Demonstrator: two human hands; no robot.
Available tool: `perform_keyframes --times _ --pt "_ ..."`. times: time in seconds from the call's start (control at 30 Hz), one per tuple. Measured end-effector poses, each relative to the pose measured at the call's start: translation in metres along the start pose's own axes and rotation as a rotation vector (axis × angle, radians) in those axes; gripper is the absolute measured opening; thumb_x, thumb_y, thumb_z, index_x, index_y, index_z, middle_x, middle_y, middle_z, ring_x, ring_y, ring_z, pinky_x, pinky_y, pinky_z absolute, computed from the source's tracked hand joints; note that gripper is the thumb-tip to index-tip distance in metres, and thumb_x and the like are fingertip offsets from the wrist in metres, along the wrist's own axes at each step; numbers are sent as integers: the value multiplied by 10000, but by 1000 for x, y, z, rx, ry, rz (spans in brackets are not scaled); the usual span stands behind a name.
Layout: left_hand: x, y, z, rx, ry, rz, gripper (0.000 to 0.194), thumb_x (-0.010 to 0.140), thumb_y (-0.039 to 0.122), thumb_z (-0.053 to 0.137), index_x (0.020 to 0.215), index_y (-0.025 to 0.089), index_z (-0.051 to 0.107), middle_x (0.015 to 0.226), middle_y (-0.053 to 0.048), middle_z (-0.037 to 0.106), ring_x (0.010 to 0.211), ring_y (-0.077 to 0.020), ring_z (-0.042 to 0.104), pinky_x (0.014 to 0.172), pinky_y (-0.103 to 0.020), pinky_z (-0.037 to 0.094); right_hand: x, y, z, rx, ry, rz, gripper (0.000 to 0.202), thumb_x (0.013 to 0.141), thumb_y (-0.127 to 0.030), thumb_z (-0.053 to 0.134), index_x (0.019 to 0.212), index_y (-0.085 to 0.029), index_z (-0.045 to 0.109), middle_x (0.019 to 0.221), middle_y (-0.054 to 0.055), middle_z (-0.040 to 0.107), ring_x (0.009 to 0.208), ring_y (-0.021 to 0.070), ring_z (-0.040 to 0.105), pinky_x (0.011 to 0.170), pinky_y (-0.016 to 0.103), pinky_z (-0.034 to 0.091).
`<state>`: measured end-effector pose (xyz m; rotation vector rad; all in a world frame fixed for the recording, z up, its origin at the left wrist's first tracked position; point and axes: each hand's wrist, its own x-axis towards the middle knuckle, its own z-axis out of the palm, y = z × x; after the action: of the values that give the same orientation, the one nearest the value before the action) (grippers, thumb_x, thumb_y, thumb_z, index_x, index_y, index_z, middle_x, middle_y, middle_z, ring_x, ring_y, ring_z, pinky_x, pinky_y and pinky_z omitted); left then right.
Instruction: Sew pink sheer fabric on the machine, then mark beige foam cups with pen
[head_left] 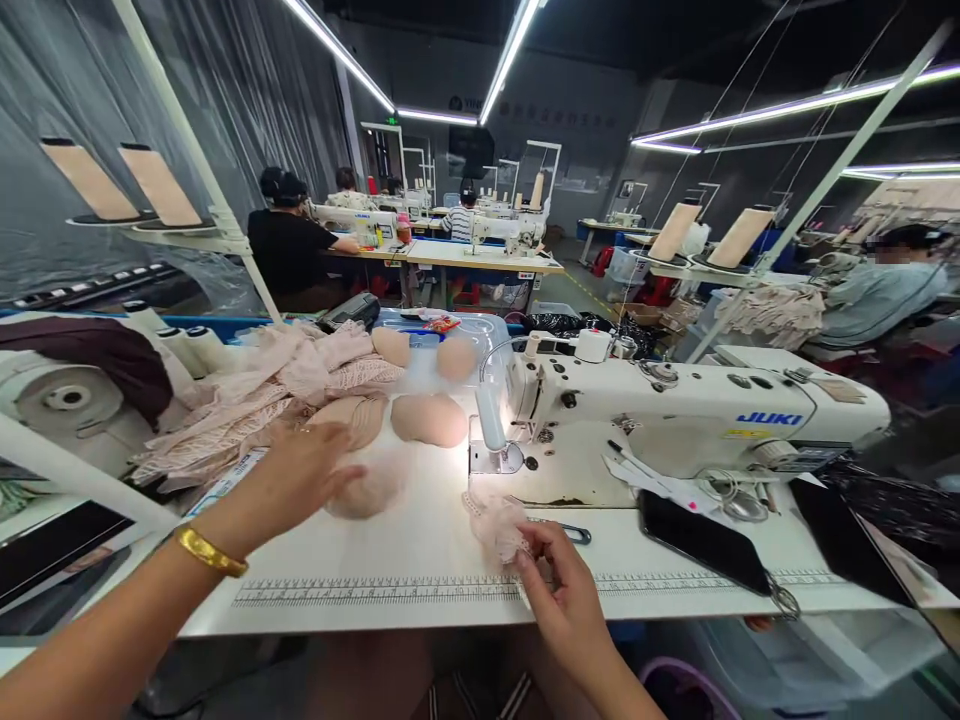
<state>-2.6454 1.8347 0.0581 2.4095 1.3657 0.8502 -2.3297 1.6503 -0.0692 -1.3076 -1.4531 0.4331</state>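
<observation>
My left hand (300,480), with a gold bracelet on the wrist, is over the table at the left, its fingers apart beside a blurred beige cup (369,484). A stack of beige cups (352,420) lies just beyond it, and another beige cup (429,419) sits further right. My right hand (555,580) pinches a pale pink lace piece (495,525) near the table's front edge, in front of the lit needle area of the white sewing machine (675,410).
A pile of pink lace (262,400) lies at the left. Black scissors or a clip (577,533), a phone (705,540) and a printed ruler strip (375,590) are on the table. Thread cones (161,185) stand above. Several people sit at machines beyond.
</observation>
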Motion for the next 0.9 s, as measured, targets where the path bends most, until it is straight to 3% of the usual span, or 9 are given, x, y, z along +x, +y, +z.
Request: perform_keyframes --times 0.13,0.2,0.23,0.37,0.5,0.63,0.73,0.83,0.9 --pt "-21 42 54 -121 -287 185 461 947 530 650 1330 274 635 1396 -111 675 1303 -341 583 1141 -523 415 2 -3 -2 73 -53 31 188 1061 -298 536 1212 -275 646 1000 39 633 900 200 643 810 316 568" --pt "-27 69 80 -277 -487 304 642 906 479 726 1480 289 511 1503 -111 596 1368 -316 537 1163 -492 419 6 -4 -5 84 -106 7 188 1059 -308 543 1215 -282 644 1012 37 648 918 202 655 823 322 576" --pt "-28 81 92 -328 -553 316 671 856 453 775 1454 271 531 1469 -118 613 1337 -323 551 1136 -485 439 9 -2 -9 73 -132 -2 203 1058 -315 548 1236 -286 639 1042 42 664 948 208 667 848 332 583" --pt "-21 102 124 -379 -623 191 106 897 308 626 890 208 659 915 -50 684 902 -252 625 842 -378 493 17 20 -37 -112 -108 21 308 1047 -349 565 1337 -259 616 1201 98 713 1072 252 714 945 409 608" --pt "-12 100 114 -482 -619 47 357 1019 462 478 799 202 585 759 8 568 728 -180 540 667 -293 416 17 32 -61 -253 -13 25 354 1035 -397 583 1354 -253 632 1327 132 700 1211 304 684 1044 514 565" --pt "-12 104 92 -828 -706 -98 413 986 568 571 861 180 640 817 6 581 800 -172 544 755 -295 429 25 9 -49 -32 -184 60 545 996 -438 666 1502 -294 526 1451 118 640 1290 292 632 1067 479 541" --pt "-8 106 80 -914 -726 -160 369 914 539 694 920 171 676 821 5 611 773 -158 551 739 -291 434 44 -11 -32 121 -298 110 329 983 -401 666 1277 -252 656 1127 66 734 1017 245 691 899 382 583" --pt "-1 104 64 -770 -558 -185 304 878 482 726 892 182 677 808 0 630 759 -166 568 701 -294 448 67 -22 -26 104 -260 46 181 1006 -353 600 883 -229 647 788 -1 611 745 191 598 711 310 536" --pt "-2 104 51 -593 -357 -90 241 919 425 673 842 197 678 817 -12 648 782 -180 590 707 -308 465 77 -26 -26 53 -161 -112 173 1019 -297 580 862 -234 614 795 5 594 753 192 580 696 308 512"
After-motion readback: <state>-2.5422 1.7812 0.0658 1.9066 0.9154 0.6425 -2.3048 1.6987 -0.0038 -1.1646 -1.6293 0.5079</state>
